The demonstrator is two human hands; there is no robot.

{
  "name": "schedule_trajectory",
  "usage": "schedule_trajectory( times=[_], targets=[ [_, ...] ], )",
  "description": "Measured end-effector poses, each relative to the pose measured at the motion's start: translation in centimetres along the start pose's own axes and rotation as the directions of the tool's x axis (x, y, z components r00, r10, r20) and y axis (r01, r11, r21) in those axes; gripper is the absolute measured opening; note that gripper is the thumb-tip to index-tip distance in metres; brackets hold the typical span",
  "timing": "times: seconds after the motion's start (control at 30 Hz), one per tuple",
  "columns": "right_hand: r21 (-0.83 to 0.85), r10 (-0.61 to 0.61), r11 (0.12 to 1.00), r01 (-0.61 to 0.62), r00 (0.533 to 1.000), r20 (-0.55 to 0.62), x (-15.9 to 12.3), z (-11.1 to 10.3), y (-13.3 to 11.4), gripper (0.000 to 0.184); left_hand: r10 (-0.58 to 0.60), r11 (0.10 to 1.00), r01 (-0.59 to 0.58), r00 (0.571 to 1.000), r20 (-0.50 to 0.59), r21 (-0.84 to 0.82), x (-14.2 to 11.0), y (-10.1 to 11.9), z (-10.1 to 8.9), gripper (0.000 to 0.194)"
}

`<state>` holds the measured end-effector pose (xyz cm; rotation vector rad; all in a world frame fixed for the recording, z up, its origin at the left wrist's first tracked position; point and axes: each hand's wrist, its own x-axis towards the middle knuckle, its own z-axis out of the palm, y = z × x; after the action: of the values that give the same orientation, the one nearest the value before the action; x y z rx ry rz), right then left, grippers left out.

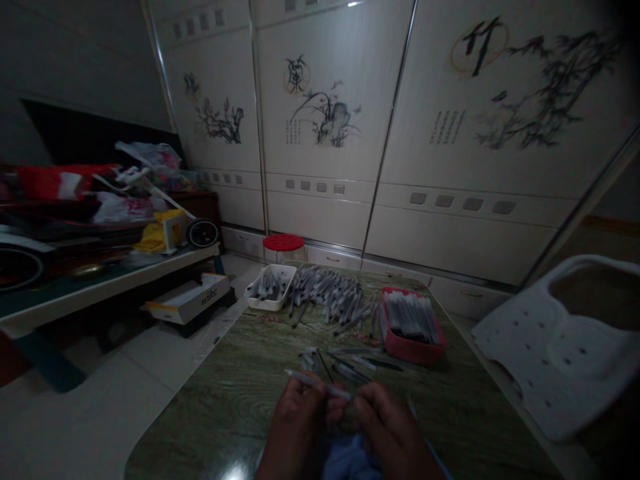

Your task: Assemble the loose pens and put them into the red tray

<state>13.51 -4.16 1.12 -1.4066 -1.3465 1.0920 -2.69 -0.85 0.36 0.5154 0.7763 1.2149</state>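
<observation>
Near the front edge of the table, my left hand (300, 410) is closed around a pale, see-through pen (320, 385). The pen lies slanted, its thin end up to the left. My right hand (383, 417) pinches at the pen's other end; whether it grips the pen itself or a small part there is too dark to tell. Just beyond my hands are loose pens and dark pen parts (350, 367). Farther back lies a large heap of pens (327, 290). A white tray (267, 305) with small dark pieces stands left of it, and a red basket (415, 353) full of pens to the right.
The table (215, 393) has a green, wood-grained top. A white plastic chair (565, 340) stands at its right, and a red stool (283, 242) behind it. On the left, a bench (125, 267) bears bags and wheeled things. Sliding wardrobe doors (320, 160) close off the back.
</observation>
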Motion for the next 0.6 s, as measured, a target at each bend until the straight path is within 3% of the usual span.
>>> schedule_trajectory(
  times=[0.2, 0.4, 0.6],
  targets=[
    [0.043, 0.109, 0.993, -0.113, 0.991, 0.071, 0.0, -0.1, 0.5, 0.063, -0.032, 0.999, 0.032, 0.999, 0.023, 0.012, -0.1, 0.1, 0.1, 0.041],
    [0.009, 0.033, 0.999, -0.033, 0.999, -0.042, 0.0, 0.2, 0.0, 0.065, -0.027, 1.0, 0.027, 0.999, -0.021, 0.01, -0.1, 0.0, 0.1, 0.043],
    [0.109, 0.139, 0.984, -0.14, 0.99, 0.018, 0.2, 0.4, 1.3, 0.065, -0.007, 1.0, 0.007, 0.999, 0.043, 0.012, 0.2, -0.6, -0.6, 0.042]
  ],
)
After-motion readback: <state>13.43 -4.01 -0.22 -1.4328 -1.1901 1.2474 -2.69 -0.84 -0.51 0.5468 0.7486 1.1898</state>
